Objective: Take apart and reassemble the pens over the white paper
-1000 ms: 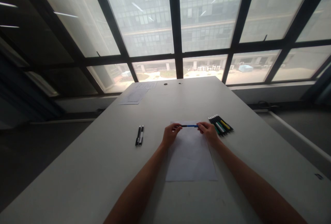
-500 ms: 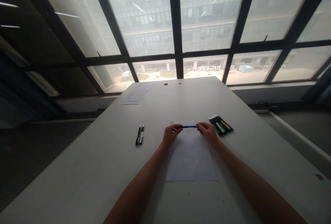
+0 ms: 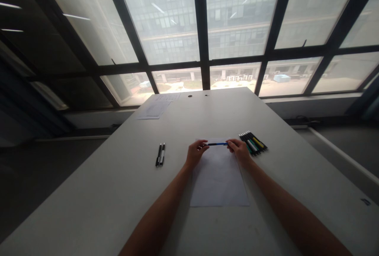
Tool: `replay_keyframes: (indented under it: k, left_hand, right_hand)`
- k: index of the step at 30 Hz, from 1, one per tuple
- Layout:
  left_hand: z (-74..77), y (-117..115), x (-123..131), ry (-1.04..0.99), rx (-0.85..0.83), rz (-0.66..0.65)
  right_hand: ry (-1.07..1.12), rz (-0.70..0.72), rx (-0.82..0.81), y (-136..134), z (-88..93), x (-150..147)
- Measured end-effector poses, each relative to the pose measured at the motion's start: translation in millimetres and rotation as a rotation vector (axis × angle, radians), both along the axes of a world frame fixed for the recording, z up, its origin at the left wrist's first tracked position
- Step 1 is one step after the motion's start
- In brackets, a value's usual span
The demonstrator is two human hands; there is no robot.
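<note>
A blue and black pen (image 3: 217, 144) is held level above the top part of a white paper sheet (image 3: 220, 185). My left hand (image 3: 196, 152) pinches its dark tip end between thumb and fingers. At the other end, the fingers of my right hand (image 3: 239, 151) are closed on the blue barrel. Just right of my right hand lies a row of several pens (image 3: 254, 142), mostly black, with green, white and yellow parts. To the left of my left hand, two pens (image 3: 160, 155) lie side by side, one black and one with a white part.
Printed papers (image 3: 155, 108) lie at the far left corner of the white table (image 3: 118, 193). Two small round dark spots (image 3: 190, 96) show near its far edge. Large framed windows (image 3: 171, 19) stand behind it. A small dark rectangle (image 3: 365, 201) is at the right edge.
The pen has shifted slightly to the right with my right hand, and more of its dark end shows near my left fingertips. Everything else stays in place.
</note>
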State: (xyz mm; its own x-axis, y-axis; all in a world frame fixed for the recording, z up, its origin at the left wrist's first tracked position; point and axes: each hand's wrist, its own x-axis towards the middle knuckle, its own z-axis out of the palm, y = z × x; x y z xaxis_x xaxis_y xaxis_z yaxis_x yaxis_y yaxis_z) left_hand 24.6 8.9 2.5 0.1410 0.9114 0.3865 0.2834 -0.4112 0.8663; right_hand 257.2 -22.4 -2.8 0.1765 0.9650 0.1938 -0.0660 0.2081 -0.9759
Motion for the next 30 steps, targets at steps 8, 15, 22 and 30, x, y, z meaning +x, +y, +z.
replay_keyframes:
  k: [8,15,22,30]
  left_hand:
    - [1.0,-1,1,0.031,0.016,0.030]
    - [5.0,-1,1,0.021,0.009,0.018]
    - [2.2,2,-1,-0.102,-0.002,0.059]
    - [-6.7,12,-4,-0.249,-0.050,0.128]
  right_hand:
    - [0.014,-0.035,0.003,0,0.4,0]
    - [0.067,-0.063,0.004,4,-6.4,2]
    - [0.115,-0.226,0.054,3,-4.5,4]
    - [0.129,-0.418,0.074,8,-5.6,15]
